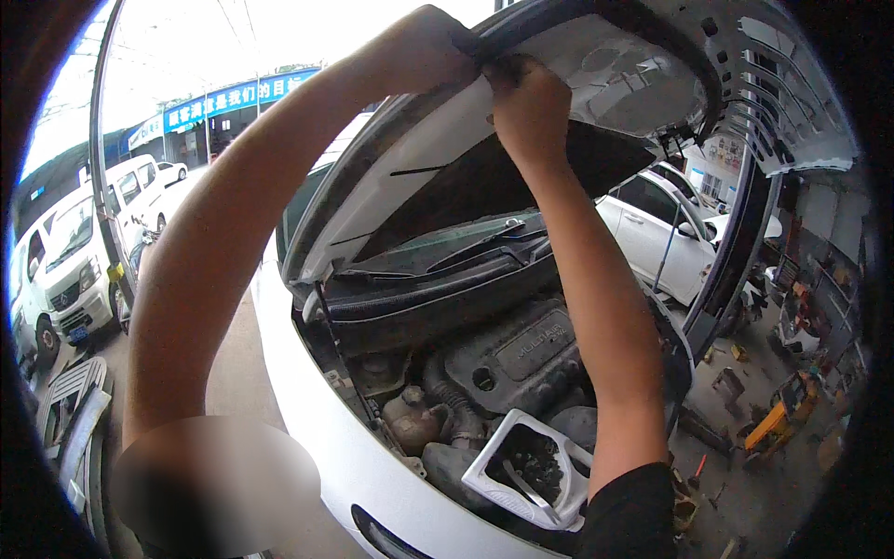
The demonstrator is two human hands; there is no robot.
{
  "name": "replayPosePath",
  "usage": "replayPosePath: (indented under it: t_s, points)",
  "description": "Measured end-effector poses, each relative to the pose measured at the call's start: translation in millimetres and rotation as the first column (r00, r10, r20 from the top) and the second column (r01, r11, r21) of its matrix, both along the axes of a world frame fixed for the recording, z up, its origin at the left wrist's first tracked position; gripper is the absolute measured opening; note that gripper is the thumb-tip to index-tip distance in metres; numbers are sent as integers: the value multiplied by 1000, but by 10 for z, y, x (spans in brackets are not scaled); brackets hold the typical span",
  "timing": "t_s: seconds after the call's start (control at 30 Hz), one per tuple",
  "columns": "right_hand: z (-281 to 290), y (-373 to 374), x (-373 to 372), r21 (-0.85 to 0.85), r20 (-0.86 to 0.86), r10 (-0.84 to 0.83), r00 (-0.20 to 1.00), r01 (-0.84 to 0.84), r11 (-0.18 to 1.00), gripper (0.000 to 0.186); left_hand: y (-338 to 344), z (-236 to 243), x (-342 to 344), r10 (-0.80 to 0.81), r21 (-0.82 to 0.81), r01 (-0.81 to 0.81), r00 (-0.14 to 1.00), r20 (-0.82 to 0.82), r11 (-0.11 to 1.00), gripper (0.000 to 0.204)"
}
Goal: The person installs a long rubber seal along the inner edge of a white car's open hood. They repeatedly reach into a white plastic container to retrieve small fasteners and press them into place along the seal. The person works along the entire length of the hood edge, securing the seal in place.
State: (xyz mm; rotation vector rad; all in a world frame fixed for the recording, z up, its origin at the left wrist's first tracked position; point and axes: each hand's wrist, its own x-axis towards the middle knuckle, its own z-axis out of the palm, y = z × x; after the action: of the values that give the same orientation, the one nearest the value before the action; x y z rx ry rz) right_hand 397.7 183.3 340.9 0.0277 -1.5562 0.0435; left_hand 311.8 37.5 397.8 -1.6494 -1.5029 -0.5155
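Both hands, left (pixel 451 39) and right (pixel 535 98), appear to be working at the edge of the hood (pixel 456 186), raised above the engine bay (pixel 382 349). I cannot tell whether their partly hidden fingers grip; the next move probably calls for steady support.

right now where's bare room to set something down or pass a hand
Bare pavement shows between the left arm and white fender; open air between engine and raised hood. Crowded: around the white tray, and littered floor at right.
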Motion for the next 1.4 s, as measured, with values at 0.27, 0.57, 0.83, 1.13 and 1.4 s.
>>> replayPosePath:
  t_s: [0.27,0.57,0.83,1.13,1.4]
  points:
    - [-86,-115,37,-432,15,577,816,-515,740,25,377,-52,-182,44,171,-55,996,72,984,20]
    - [-101,203,-112,-43,64,74,995,-72,996,31,337,-127,54,-240,179,172,837,491,969,19]
    - [-68,-10,177,-283,94,241,966,-206,937,34,183,-398,363,67,328,-167,954,293,930,14]
    - [-65,-161,185,27,43,-124,991,123,992,16,301,-749,168,-156,662,-118,928,339,740,17]
    - [22,-288,413,338,-27,-281,959,274,900,18,529,-770,166,-176,777,-126,940,292,617,10]
